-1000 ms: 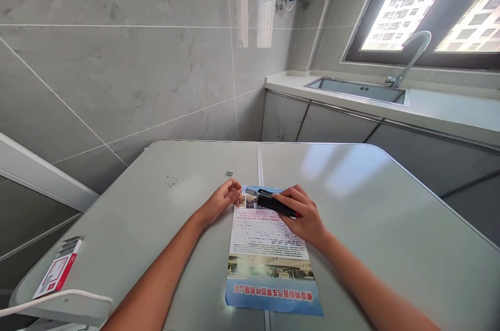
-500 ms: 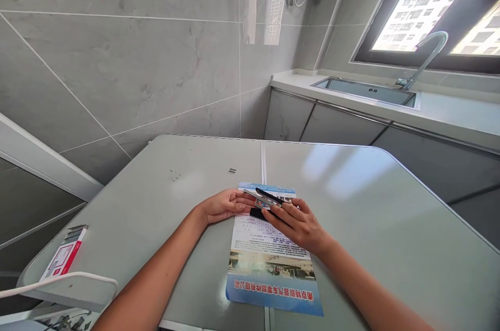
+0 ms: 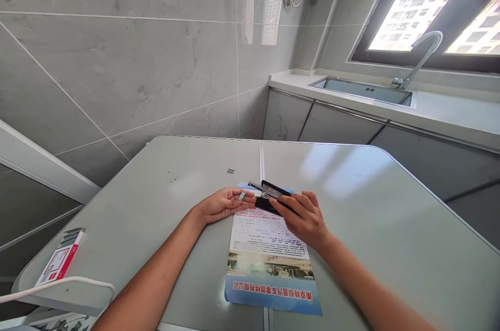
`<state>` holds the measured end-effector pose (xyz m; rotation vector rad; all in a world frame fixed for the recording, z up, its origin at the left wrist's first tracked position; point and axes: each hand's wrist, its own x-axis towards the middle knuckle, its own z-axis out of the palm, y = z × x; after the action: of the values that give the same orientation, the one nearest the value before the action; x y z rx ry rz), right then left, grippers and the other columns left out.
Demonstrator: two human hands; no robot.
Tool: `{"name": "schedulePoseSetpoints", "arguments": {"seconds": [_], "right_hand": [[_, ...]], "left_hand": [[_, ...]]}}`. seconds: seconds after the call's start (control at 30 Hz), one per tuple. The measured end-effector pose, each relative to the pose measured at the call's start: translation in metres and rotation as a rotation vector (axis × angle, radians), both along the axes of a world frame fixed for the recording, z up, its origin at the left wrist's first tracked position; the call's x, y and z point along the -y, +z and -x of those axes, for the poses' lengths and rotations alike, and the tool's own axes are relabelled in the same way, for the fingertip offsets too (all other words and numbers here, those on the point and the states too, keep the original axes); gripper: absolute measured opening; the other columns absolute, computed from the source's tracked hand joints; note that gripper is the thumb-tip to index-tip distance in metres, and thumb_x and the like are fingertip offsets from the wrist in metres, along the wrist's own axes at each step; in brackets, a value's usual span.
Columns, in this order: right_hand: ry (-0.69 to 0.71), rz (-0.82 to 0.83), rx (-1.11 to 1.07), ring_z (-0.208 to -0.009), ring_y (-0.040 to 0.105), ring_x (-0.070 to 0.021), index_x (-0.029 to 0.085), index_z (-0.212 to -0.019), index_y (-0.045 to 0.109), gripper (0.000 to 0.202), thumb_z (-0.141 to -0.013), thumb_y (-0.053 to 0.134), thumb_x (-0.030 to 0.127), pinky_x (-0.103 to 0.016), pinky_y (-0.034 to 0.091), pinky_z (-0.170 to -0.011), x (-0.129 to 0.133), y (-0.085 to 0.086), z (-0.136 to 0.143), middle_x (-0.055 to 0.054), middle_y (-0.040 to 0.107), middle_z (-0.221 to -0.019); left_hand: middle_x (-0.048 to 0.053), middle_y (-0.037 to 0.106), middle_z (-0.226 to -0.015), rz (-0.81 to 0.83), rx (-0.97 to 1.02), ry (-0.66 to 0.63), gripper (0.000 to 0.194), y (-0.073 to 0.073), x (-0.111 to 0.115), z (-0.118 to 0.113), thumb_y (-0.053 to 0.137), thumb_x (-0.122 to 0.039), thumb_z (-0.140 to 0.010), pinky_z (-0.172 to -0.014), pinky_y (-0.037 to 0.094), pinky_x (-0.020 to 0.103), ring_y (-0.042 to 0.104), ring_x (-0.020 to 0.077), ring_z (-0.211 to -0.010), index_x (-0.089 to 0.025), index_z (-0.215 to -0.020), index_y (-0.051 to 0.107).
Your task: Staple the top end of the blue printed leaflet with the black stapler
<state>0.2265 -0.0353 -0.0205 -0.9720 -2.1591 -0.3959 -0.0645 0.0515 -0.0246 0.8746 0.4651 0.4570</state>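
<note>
A black stapler [image 3: 269,205] is in my right hand [image 3: 307,216], its top lifted and the metal magazine showing between the two black parts. My left hand [image 3: 223,205] is closed, palm turned up, with a short strip of staples [image 3: 242,196] pinched at the fingers. Its fingertips lie close to the stapler's front end; I cannot tell whether they touch it. Both hands are above a printed leaflet [image 3: 271,268] with blue ends and red lettering, lying on the table [image 3: 195,279]. The leaflet's upper part is partly hidden by the hands and stapler.
Two short staple strips [image 3: 230,171] lie beyond my left hand. Loose staples [image 3: 172,177] are scattered farther left. A red and white staple box [image 3: 60,263] sits at the table's left edge, near a white-rimmed chair [image 3: 66,292]. A sink [image 3: 363,90] is behind, right.
The stapler's top has lifted farther from the magazine. My left hand has turned slightly, so the staple strip at its fingers now shows. The camera view has shifted a little.
</note>
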Motion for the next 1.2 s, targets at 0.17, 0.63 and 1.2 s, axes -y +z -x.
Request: {"name": "schedulePoseSetpoints", "arguments": {"seconds": [0.17,0.63,1.2], "right_hand": [[-0.027,0.259,-0.372,-0.091,0.063,-0.0252,0.030,-0.120,0.067,0.032,-0.091,0.063,0.017,-0.042,0.048,-0.082,-0.006,0.011,-0.001,-0.006,0.073,-0.101],[0.217,0.889,-0.245,-0.091,0.061,-0.0215,0.021,-0.110,0.059,0.031,-0.084,0.073,0.027,-0.033,0.046,-0.079,-0.004,0.010,0.003,-0.006,0.069,-0.106],[0.356,0.741,-0.117,-0.132,0.046,-0.0305,0.031,-0.152,0.047,0.058,-0.098,0.063,0.045,-0.050,0.042,-0.112,0.002,0.034,0.012,-0.012,0.049,-0.151]], "left_hand": [[0.020,0.070,-0.131,-0.044,-0.074,0.151,0.037,-0.003,-0.002,-0.002,0.076,-0.027,-0.092,-0.098,0.054,0.028,0.073,0.0219,-0.111,-0.010,-0.126,0.070],[0.017,0.077,-0.115,-0.416,-0.145,0.266,0.038,0.002,0.004,-0.017,0.067,-0.050,-0.095,-0.046,0.046,0.020,0.066,0.0102,-0.053,-0.018,-0.112,0.055],[0.007,0.073,-0.068,-0.502,-0.216,0.299,0.035,-0.003,0.010,-0.018,0.091,-0.042,-0.072,-0.051,0.046,0.023,0.059,0.0103,-0.051,-0.011,-0.082,0.078]]}}
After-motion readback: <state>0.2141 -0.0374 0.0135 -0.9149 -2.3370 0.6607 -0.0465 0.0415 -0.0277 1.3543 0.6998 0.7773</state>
